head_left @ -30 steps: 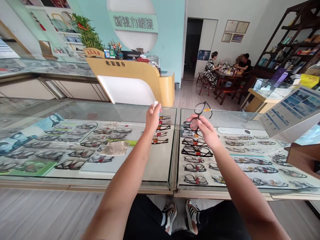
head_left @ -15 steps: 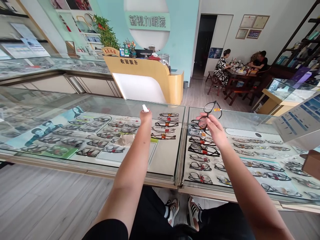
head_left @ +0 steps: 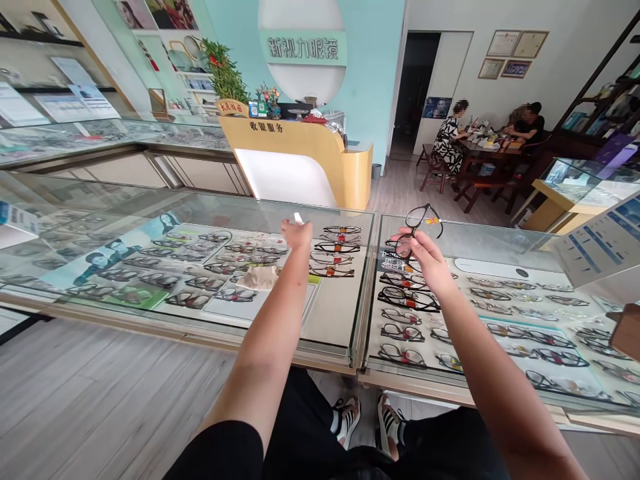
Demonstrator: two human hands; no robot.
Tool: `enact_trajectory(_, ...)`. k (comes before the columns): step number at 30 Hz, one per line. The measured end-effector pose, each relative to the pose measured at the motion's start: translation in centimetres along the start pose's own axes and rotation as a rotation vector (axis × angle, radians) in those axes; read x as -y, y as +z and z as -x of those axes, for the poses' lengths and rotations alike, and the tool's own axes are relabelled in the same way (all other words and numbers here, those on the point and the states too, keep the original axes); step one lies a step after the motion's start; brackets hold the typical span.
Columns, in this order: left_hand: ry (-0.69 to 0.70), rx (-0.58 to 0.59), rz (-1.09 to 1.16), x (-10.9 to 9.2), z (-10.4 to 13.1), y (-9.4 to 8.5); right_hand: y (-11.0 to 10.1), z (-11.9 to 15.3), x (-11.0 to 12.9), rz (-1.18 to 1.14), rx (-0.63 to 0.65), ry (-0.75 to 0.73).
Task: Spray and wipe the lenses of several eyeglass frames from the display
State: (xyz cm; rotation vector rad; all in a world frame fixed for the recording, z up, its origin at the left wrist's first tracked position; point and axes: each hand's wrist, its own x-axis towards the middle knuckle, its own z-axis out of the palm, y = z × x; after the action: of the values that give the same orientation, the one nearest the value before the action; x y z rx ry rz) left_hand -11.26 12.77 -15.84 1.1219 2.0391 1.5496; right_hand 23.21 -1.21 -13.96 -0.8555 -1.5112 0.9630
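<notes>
My right hand (head_left: 431,261) is closed on a pair of eyeglasses (head_left: 406,243), holding it above the right glass showcase. The glasses have a dark frame, with an orange-yellow sticker on the upper lens. My left hand (head_left: 299,235) grips a small white object (head_left: 299,218) over the left showcase. Only its top end pokes out above the fingers, so its kind is unclear. A crumpled beige cloth (head_left: 257,278) lies on the glass beside my left forearm. Between the hands, several eyeglasses (head_left: 337,247) are stacked in a column within the left showcase.
Below my hands stand the left showcase (head_left: 330,320) and the right showcase, full of eyeglasses (head_left: 410,299). A white display box (head_left: 605,240) is at the right. Beyond are a wooden cashier counter (head_left: 357,177) and people seated at a table (head_left: 475,145).
The view has turned slightly left. My left fingers have shifted around the white object, and less of it shows. My right hand keeps the eyeglasses almost still.
</notes>
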Motion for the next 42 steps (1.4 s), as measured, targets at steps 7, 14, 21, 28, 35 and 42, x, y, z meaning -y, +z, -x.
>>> enact_trajectory(7,0.424,-0.177,0.098,-4.6,8.0,-4.5,-0.5,-0.3,-0.3,-0.054,-0.014,-0.006)
enact_trajectory(14,0.300,0.177,-0.675,-1.4,10.1,-13.5,-0.6,-0.3,-0.1,-0.075,-0.008,-0.021)
enact_trajectory(21,-0.023,0.287,-0.895,3.7,7.8,-15.8,-0.1,-0.2,-0.4,-0.071,0.012,-0.036)
enact_trajectory(28,-0.021,0.190,-0.603,5.3,7.5,-16.0,-0.3,-0.2,-0.3,-0.036,0.016,-0.039)
enact_trajectory(35,-0.049,0.017,-0.195,6.5,7.1,-18.7,-0.2,-0.2,-0.1,-0.028,0.000,-0.038)
enact_trajectory(42,-0.178,-0.044,0.509,5.0,8.9,-19.2,0.0,-0.3,-0.4,-0.027,0.017,-0.046)
